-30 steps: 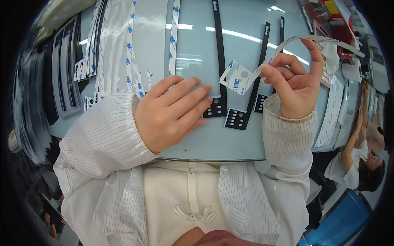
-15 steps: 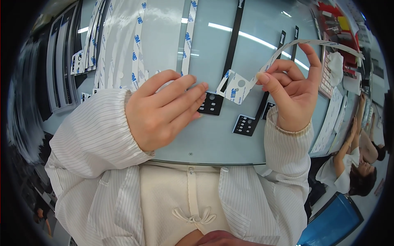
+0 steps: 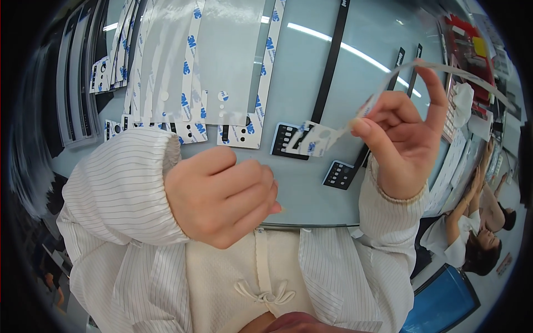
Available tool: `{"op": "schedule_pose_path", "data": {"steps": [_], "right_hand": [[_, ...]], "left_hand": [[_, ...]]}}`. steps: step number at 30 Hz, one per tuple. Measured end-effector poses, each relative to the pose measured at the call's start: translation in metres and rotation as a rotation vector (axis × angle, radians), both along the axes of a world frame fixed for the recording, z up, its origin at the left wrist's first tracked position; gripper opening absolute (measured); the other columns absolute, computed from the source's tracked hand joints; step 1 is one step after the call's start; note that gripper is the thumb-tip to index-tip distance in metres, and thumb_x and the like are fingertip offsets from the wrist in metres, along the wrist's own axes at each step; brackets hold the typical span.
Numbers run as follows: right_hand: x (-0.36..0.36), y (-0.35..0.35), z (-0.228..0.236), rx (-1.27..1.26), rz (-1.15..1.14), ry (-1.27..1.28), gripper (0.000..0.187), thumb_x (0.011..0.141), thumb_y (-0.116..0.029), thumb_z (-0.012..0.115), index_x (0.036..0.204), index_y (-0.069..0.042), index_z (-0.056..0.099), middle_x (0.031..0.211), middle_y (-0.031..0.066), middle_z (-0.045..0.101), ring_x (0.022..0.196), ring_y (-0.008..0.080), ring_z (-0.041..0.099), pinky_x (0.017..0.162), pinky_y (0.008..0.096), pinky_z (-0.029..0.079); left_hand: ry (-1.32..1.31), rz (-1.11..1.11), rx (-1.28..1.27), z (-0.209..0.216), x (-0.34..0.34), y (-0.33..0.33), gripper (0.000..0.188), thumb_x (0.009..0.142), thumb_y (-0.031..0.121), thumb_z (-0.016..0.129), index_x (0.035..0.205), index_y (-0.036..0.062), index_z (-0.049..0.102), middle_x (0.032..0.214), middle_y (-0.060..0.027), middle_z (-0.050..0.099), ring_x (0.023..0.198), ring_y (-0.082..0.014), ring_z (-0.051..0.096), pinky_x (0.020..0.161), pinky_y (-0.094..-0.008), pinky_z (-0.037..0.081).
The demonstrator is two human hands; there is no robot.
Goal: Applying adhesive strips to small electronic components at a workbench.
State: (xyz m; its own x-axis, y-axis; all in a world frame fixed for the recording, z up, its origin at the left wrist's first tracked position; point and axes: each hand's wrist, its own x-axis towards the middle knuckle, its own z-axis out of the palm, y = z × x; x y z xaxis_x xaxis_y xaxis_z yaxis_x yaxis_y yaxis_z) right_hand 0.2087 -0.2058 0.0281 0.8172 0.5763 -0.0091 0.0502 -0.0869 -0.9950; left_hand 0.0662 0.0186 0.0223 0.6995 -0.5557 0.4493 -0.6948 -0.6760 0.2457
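Note:
Between the thumb and fingers of my right hand (image 3: pixel 405 127) is pinched a white backing strip (image 3: pixel 313 140) with blue print. Its wide, holed end hangs left of the hand; its thin tail arcs over my fingers to the right. Behind that wide end lies a black panel strip (image 3: pixel 282 145) with small windows and a long narrow arm. My left hand (image 3: pixel 222 197) is curled above the table's near edge, knuckles up. Its fingertips are mostly hidden, so I cannot see whether it holds anything. A second black panel strip (image 3: pixel 339 175) lies beside my right wrist.
White-backed strips (image 3: pixel 240 136) lie in a row on the left of the glossy table (image 3: pixel 300 191), partly under clear sheets. Dark strips (image 3: pixel 78 77) are stacked farther left. A calculator (image 3: pixel 451 114) and red bins (image 3: pixel 472 53) stand at right. Another person (image 3: pixel 472 238) sits beyond.
My left hand has drawn back toward me from the black panel, and its fingers have curled in. My right hand has shifted slightly right, with the backing strip still pinched.

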Motion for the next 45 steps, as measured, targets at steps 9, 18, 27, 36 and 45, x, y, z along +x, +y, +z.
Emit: {"op": "schedule_pose_path", "data": {"steps": [9,18,27,36,45], "right_hand": [[-0.002,0.004,-0.004,-0.016,0.000,0.075,0.088,0.080,0.013,0.070,0.151,-0.003,0.020,0.094,0.0115,0.065,0.084,0.0163,0.069,0.081,0.0280,0.057],[-0.006,0.009,-0.012,-0.102,0.072,0.047,0.083,0.081,0.014,0.070,0.149,0.000,0.024,0.094,0.0115,0.065,0.084,0.0159,0.069,0.080,0.0258,0.058],[-0.008,0.010,-0.016,-0.109,0.070,-0.020,0.083,0.082,0.014,0.070,0.149,0.000,0.024,0.095,0.0120,0.065,0.084,0.0165,0.069,0.080,0.0260,0.058],[-0.008,0.010,-0.017,-0.064,0.071,0.022,0.084,0.081,0.015,0.070,0.150,0.000,0.023,0.095,0.0125,0.065,0.086,0.0170,0.069,0.083,0.0267,0.058],[-0.005,0.010,-0.020,-0.056,0.090,-0.013,0.083,0.081,0.014,0.070,0.149,0.001,0.024,0.095,0.0115,0.065,0.085,0.0165,0.070,0.081,0.0260,0.058]], "left_hand": [[0.064,0.072,0.038,0.000,-0.005,-0.003,0.020,0.077,0.020,0.078,0.087,0.0033,0.073,0.085,-0.0084,0.070,0.059,-0.0128,0.048,0.050,-0.0259,0.032],[0.040,0.101,0.071,0.002,-0.005,-0.003,0.019,0.078,0.021,0.077,0.087,0.0045,0.073,0.086,-0.0080,0.071,0.057,-0.0120,0.044,0.049,-0.0254,0.030],[0.046,0.068,0.037,0.001,-0.003,-0.003,0.016,0.076,0.012,0.075,0.079,-0.0015,0.069,0.080,-0.0155,0.069,0.060,-0.0154,0.053,0.049,-0.0262,0.035],[0.044,0.058,0.036,-0.001,-0.004,-0.002,0.016,0.076,0.013,0.075,0.079,-0.0020,0.069,0.079,-0.0160,0.068,0.060,-0.0157,0.053,0.049,-0.0261,0.035],[0.035,0.082,0.064,-0.002,-0.004,-0.002,0.021,0.078,0.021,0.079,0.089,0.0029,0.073,0.086,-0.0096,0.072,0.054,-0.0104,0.044,0.047,-0.0244,0.028]]}}
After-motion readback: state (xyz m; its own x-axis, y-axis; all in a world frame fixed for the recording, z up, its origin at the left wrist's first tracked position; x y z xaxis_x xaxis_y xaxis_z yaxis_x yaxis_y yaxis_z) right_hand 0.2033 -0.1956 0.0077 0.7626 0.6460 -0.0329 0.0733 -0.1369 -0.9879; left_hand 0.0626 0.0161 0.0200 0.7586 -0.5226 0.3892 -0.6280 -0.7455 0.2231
